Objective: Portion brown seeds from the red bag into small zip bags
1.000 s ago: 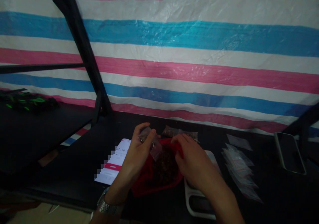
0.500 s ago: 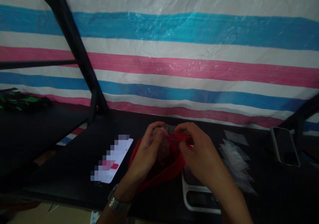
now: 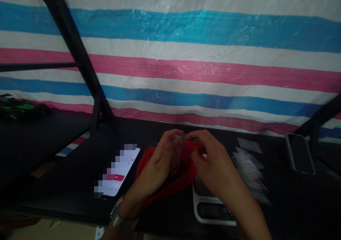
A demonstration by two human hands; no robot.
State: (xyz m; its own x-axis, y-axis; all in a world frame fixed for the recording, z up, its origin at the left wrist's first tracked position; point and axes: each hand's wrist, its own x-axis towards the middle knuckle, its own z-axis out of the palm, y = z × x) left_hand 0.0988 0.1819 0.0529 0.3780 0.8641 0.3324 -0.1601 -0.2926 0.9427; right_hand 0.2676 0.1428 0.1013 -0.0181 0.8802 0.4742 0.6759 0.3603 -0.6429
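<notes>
A red bag (image 3: 183,179) lies with its mouth open on the black table, and small dark contents show dimly inside. Over this mouth my left hand (image 3: 157,161) is closed on a clear plastic bag (image 3: 176,153), thumb toward the right. My right hand (image 3: 210,158) is at the red bag's right rim, fingers curled and thumb bent in. What its fingertips pinch is too dark to make out. Partly under my right forearm sits a white-edged digital scale (image 3: 197,211).
Several clear zip bags (image 3: 247,169) lie in a pile right of my right forearm. A phone (image 3: 301,154) rests farther right, and another with a lit screen (image 3: 117,177) is on the left. Black frame posts (image 3: 80,58) stand before a striped sheet (image 3: 186,69).
My left hand has turned slightly, its fingers closer to my right hand. The clear bag shifts with it. The lit phone's screen looks different. The view has moved slightly.
</notes>
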